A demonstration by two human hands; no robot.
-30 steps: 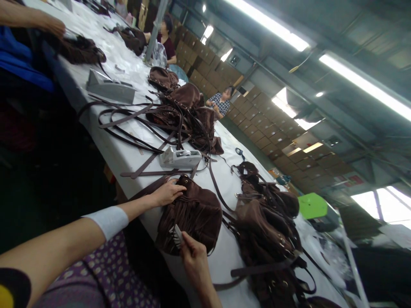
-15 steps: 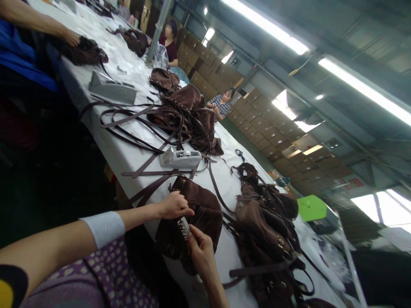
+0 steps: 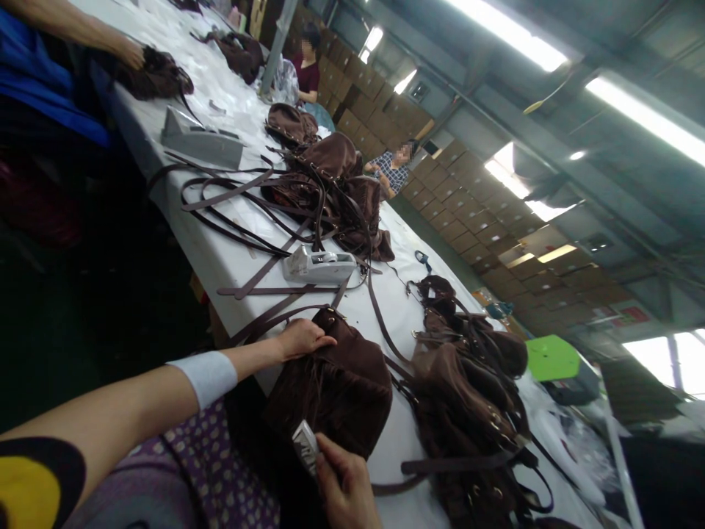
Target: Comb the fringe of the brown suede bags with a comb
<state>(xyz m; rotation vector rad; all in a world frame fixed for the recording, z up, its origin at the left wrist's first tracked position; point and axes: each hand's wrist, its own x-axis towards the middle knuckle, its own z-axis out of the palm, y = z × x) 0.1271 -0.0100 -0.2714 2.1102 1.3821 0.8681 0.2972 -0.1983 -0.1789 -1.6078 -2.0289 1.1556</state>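
A dark brown bag (image 3: pixel 355 375) with a fringed, ruffled front lies at the near table edge. My left hand (image 3: pixel 300 339) is closed on its upper left side, thumb pointing right. In my right hand (image 3: pixel 346 481), pinched between thumb and fingers, is a small pale block with dark marks (image 3: pixel 305 444); its exact kind is unclear. That hand is low in front of the bag, and the block appears over the bag's lower left part. Just beyond the bag stands a grey tape dispenser (image 3: pixel 319 266).
Brown bags with long straps (image 3: pixel 330 158) lie heaped farther along the white table (image 3: pixel 220 253). More bags (image 3: pixel 468 375) lie to the right, near a green box (image 3: pixel 552 358). Another dispenser (image 3: pixel 201 143) stands farther left. A co-worker's hand (image 3: pixel 131 55) touches a bag.
My right hand has moved down toward me with the pale block, away from my left hand. My left hand stays on the bag. The view has shifted slightly.
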